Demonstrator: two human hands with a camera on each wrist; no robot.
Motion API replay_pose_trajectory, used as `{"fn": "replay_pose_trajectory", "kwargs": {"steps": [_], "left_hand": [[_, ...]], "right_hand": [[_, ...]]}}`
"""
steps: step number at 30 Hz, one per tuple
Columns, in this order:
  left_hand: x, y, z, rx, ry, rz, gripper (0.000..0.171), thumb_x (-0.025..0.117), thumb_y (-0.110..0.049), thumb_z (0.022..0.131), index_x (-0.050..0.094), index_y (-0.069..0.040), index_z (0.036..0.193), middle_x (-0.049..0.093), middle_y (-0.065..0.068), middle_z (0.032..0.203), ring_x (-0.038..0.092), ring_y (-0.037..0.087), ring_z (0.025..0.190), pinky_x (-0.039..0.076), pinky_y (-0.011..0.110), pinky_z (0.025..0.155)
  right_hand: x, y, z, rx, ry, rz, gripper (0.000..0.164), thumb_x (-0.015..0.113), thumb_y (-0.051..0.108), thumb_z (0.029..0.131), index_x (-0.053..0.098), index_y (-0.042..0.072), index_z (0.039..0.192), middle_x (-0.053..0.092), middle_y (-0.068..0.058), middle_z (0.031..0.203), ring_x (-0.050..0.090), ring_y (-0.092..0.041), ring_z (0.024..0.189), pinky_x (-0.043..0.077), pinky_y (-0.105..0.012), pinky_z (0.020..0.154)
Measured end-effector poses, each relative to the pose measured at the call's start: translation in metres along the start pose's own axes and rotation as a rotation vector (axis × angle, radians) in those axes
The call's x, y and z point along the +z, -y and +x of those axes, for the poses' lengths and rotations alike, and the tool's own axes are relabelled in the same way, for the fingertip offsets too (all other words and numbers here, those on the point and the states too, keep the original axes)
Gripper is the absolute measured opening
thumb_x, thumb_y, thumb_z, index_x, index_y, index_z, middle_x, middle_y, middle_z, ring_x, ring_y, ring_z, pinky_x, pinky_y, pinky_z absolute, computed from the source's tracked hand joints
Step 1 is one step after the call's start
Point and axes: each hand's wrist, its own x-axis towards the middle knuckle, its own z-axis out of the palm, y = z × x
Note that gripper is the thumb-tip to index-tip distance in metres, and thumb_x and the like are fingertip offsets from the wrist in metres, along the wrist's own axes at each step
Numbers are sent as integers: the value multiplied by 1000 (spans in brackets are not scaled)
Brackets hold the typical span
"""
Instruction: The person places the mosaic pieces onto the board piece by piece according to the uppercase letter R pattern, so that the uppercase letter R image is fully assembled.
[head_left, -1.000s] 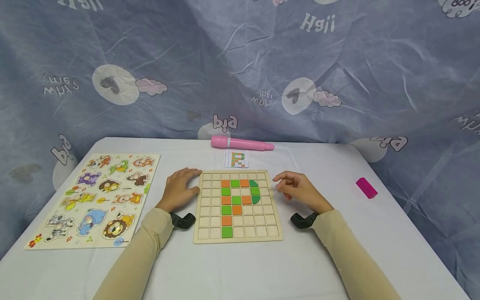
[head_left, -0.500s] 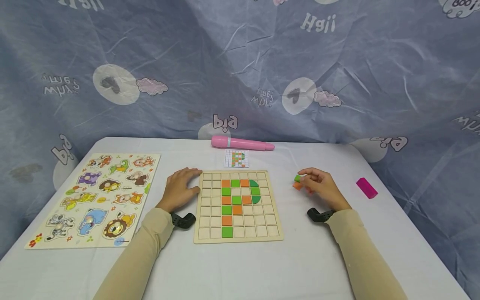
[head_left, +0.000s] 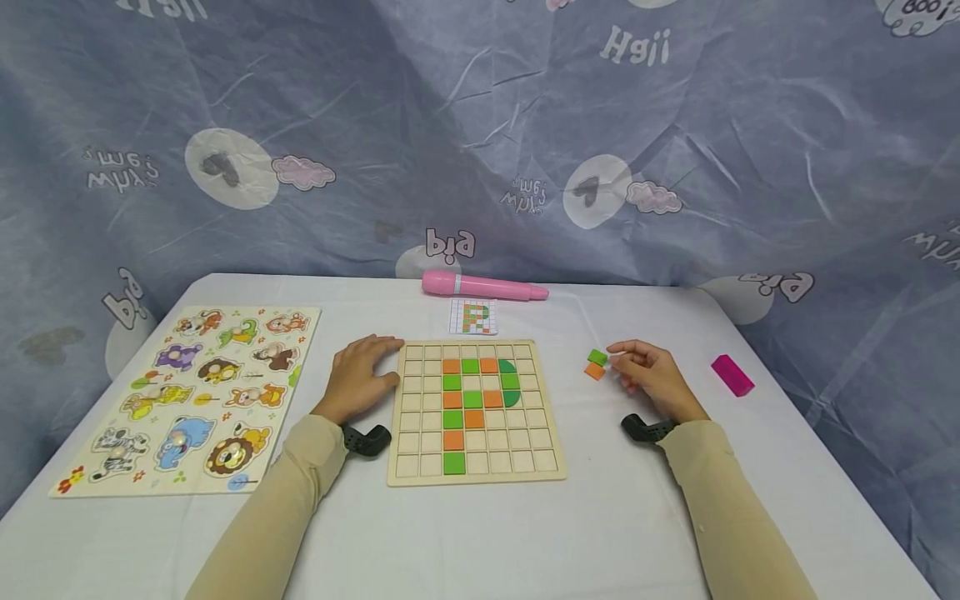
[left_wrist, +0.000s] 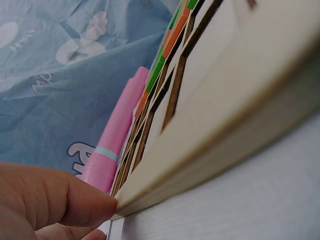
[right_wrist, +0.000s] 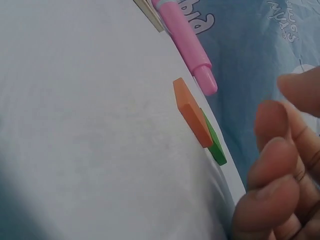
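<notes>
My left hand (head_left: 362,379) rests at the left edge of a wooden grid board (head_left: 420,467), thumb and fingertips touching its rim; the left wrist view shows a finger (left_wrist: 90,205) right at the board's corner. Orange and green tiles sit in the grid in a P-like shape, with two rounded green pieces on its right. To the right of the board, a green tile (head_left: 597,357) and an orange tile (head_left: 595,371) lie together on the white cloth. My right hand (head_left: 654,379) is just beside them, fingers loosely bent and holding nothing, also plain in the right wrist view.
A small pattern card (head_left: 473,317) lies behind the board, and a pink marker-like stick (head_left: 485,287) lies behind that. An animal puzzle board (head_left: 187,400) covers the left side of the table. A magenta block (head_left: 732,376) lies at the far right.
My right hand has moved right from the board's side and drawn back from the green and orange tiles, which now lie uncovered on the cloth. My left hand has stayed put.
</notes>
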Motion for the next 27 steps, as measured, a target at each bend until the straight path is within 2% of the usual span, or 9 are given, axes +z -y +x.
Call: {"fn": "replay_pose_trajectory", "kwargs": {"steps": [7, 13, 19, 27], "left_hand": [[-1, -1, -2, 6, -2, -3, 61, 63, -20, 93, 60, -4, 152, 52, 19, 162, 33, 45, 158, 15, 65, 129], [0, -1, -3, 22, -19, -19, 62, 64, -21, 92, 61, -3, 150, 53, 20, 160, 34, 46, 157, 17, 66, 128], [-1, 0, -2, 17, -10, 0, 62, 65, -19, 93, 60, -4, 152, 53, 19, 161, 33, 45, 158, 16, 66, 128], [-1, -2, -2, 16, -6, 1, 61, 64, -19, 93, 61, -4, 152, 53, 19, 162, 33, 45, 158, 17, 66, 128]], "right_hand": [[-2, -2, 1, 63, -4, -159, 39, 72, 9, 102, 62, -13, 133, 64, 4, 87, 53, -7, 66, 49, -21, 58], [0, -1, 1, 60, 4, -322, 34, 78, 10, 98, 68, -12, 123, 67, -1, 90, 55, -7, 63, 51, -22, 57], [3, 0, 1, 35, -16, -427, 26, 81, 10, 95, 73, -9, 111, 63, -3, 84, 54, -9, 62, 51, -22, 55], [11, 6, 0, 2, -57, -583, 22, 86, 14, 89, 74, -1, 101, 61, -3, 85, 52, -17, 74, 43, -22, 59]]}}
